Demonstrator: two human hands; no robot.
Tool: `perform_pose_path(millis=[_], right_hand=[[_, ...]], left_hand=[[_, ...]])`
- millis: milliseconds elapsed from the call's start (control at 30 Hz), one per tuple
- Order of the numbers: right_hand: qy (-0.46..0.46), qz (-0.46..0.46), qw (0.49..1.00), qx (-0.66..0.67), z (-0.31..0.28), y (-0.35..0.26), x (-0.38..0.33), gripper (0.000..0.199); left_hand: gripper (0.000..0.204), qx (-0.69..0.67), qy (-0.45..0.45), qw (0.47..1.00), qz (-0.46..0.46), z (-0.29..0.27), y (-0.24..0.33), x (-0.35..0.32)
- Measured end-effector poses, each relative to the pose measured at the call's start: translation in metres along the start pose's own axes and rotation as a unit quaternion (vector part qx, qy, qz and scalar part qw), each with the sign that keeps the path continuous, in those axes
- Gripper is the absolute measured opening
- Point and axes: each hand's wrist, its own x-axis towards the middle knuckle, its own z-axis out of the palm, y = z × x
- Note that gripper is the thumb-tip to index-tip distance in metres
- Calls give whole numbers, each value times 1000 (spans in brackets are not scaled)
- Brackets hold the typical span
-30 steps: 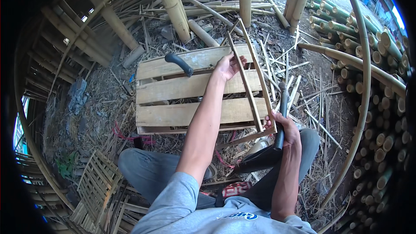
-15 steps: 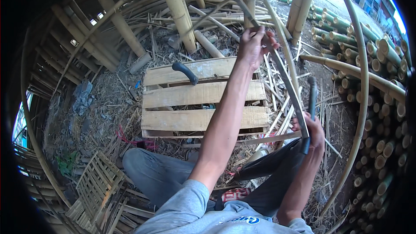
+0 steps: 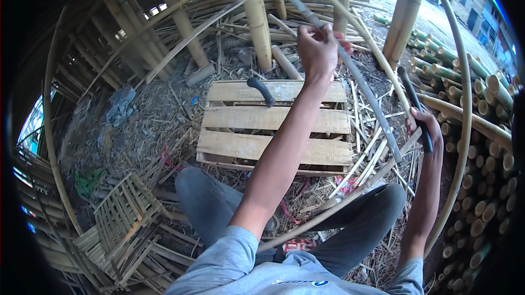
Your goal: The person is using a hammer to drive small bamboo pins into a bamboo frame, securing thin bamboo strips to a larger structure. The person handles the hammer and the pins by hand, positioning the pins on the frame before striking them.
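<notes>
1. At the lower left of the frame, a woven bamboo panel (image 3: 127,207) lies tilted among loose slats.
2. Above it, left of the middle, some crumpled blue-grey plastic (image 3: 121,106) rests on the littered ground.
3. Near the middle stands a low slatted wooden crate (image 3: 249,144); a dark curved handle (image 3: 261,91) sticks up at its far edge.
4. The left hand (image 3: 319,51), above the crate's right part in the upper middle, is mostly closed, thumb and fingers pinching a dark strip (image 3: 367,94).
5. That strip slants from the top middle down toward the right of centre. Just to its right a pale strip (image 3: 377,53) runs down beside it, and a lower strip (image 3: 350,195) crosses over the person's leg toward the bottom middle.
6. The right hand (image 3: 428,123), right of centre, is curled around a dark rod (image 3: 410,90), which stands slanted; the pale strip's lower end meets its fingers, but whether they grip it I cannot tell.
7. Along the right edge is a pile of cut bamboo poles (image 3: 481,177), ends facing outward.
</notes>
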Motion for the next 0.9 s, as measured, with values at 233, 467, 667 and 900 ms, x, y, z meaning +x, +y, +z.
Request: perform_pose_path(millis=[233, 467, 667, 900], right_hand=[[-71, 138, 972, -178, 34, 49, 106, 28], [-111, 226, 920, -299, 61, 94, 167, 30], [-82, 173, 906, -377, 51, 98, 199, 36], [191, 59, 858, -473, 3, 113, 140, 46]], left_hand=[[24, 31, 152, 988, 1, -118, -50, -23], [25, 29, 280, 957, -67, -203, -124, -52], [25, -26, 355, 928, -112, -225, -159, -62], [26, -23, 356, 928, -110, -227, -181, -64]])
